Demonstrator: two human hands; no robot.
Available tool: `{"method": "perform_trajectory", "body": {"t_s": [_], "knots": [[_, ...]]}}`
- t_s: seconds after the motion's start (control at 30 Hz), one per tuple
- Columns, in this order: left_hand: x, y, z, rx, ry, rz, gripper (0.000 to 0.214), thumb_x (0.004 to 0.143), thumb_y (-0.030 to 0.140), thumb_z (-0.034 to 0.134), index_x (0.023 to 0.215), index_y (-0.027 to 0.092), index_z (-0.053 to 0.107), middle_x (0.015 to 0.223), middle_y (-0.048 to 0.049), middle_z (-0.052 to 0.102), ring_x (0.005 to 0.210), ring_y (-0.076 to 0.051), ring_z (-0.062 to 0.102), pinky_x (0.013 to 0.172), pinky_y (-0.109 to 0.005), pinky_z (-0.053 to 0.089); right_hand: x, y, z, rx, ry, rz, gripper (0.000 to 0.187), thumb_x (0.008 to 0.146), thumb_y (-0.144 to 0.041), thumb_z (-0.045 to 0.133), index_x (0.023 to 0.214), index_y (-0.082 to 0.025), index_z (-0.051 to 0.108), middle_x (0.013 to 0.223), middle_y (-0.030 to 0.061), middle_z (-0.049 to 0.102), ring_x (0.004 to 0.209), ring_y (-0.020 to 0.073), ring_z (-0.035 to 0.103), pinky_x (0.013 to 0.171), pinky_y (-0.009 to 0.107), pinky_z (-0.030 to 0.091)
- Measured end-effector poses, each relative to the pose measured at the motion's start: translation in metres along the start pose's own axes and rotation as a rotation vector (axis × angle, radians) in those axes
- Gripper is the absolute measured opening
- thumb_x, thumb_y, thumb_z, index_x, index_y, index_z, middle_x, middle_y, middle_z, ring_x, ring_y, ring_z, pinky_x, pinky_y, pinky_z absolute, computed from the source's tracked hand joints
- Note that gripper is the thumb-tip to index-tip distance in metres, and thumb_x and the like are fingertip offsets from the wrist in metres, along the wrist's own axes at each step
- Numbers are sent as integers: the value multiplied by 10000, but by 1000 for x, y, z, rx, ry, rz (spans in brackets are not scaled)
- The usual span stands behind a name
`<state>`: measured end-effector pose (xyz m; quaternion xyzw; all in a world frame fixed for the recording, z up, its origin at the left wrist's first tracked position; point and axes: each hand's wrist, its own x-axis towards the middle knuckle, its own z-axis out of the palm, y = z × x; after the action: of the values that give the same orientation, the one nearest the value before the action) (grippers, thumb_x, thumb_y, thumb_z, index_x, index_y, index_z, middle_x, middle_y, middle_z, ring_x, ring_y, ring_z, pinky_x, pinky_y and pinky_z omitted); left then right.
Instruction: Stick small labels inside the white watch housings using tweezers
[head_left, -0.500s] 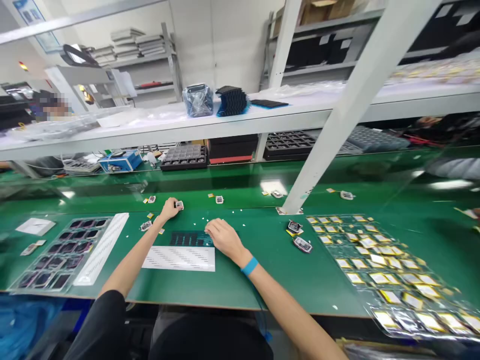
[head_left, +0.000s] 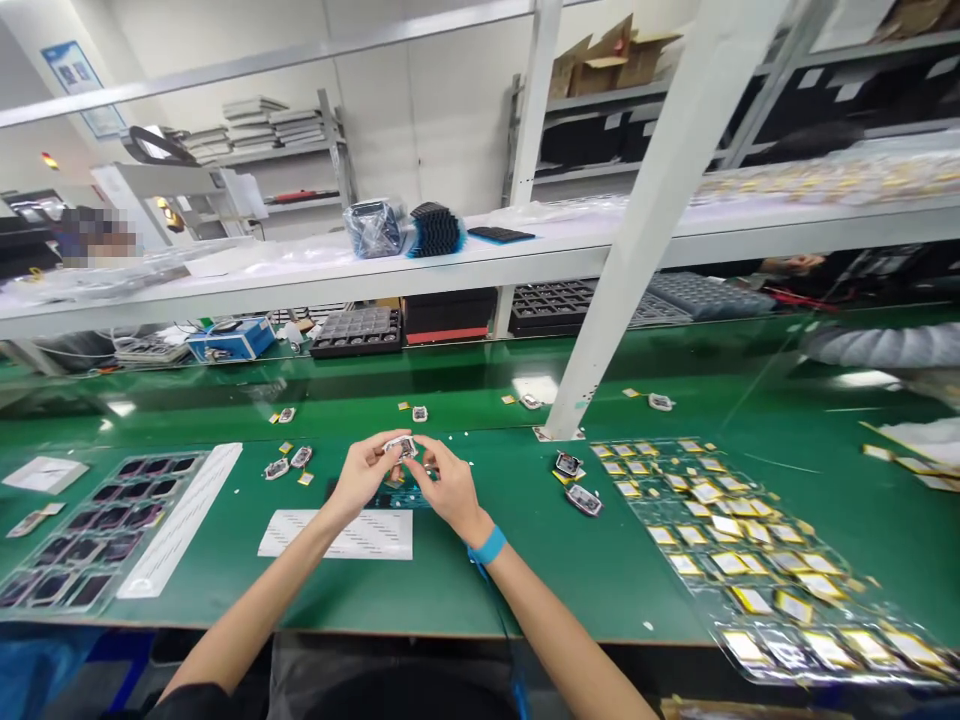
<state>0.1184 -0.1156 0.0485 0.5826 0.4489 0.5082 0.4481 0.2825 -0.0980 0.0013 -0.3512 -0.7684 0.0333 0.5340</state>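
Observation:
A small rounded device shell (head_left: 400,446) is held above the green bench between both my hands. My left hand (head_left: 362,473) grips its left side with thumb and fingers. My right hand (head_left: 447,485), with a blue band at the wrist, pinches its right edge. Under my hands lie a dark patterned sheet (head_left: 375,496) and a white label sheet (head_left: 337,534). Two more shells (head_left: 289,462) rest to the left, beside small yellow pieces.
A tray of dark parts (head_left: 90,545) and a white strip lie at the left. A clear tray of yellow-labelled cells (head_left: 750,545) fills the right. Two shells (head_left: 575,483) sit near a slanted white post (head_left: 630,240). Another person's sleeve (head_left: 885,345) shows at far right.
My left hand has drawn back from the far belt carrying a shell. My right hand has lifted off the dark sheet to meet it. The view has shifted slightly.

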Motion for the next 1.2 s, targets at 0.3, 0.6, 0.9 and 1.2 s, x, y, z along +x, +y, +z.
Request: {"method": "perform_trajectory", "body": {"t_s": [0.3,0.6,0.9,1.2], "knots": [[-14,-4,-4,27,-53,-19,555,842,534,679,1160,81,721,474,49,509,391,-90,442,430,-217,404,-3,-11,-4,10,-58,-48,208,1012,-281,529,1145,-196,665,828,48,710,682,144,673,569,227,553],[-16,-28,-12,116,-66,-50,382,848,350,654,1131,121,768,855,-92,770,600,-156,624,547,-246,487,-16,-2,-2,-106,-219,-115,242,1027,-211,505,1182,-192,690,893,76,746,760,139,721,597,195,533],[-9,-40,-25,236,-60,-25,290,839,321,627,988,155,812,855,-94,792,658,-191,682,585,-252,522,-11,-5,8,2,-291,-187,211,1023,-148,435,1110,-197,621,920,83,716,779,174,725,624,248,588],[-23,-59,-52,230,-108,-65,375,766,591,717,840,244,839,771,-62,795,723,-269,735,664,-296,602,1,-21,23,-200,-484,-135,149,894,-154,600,1014,-229,647,950,-8,725,776,114,713,590,176,543]]}}
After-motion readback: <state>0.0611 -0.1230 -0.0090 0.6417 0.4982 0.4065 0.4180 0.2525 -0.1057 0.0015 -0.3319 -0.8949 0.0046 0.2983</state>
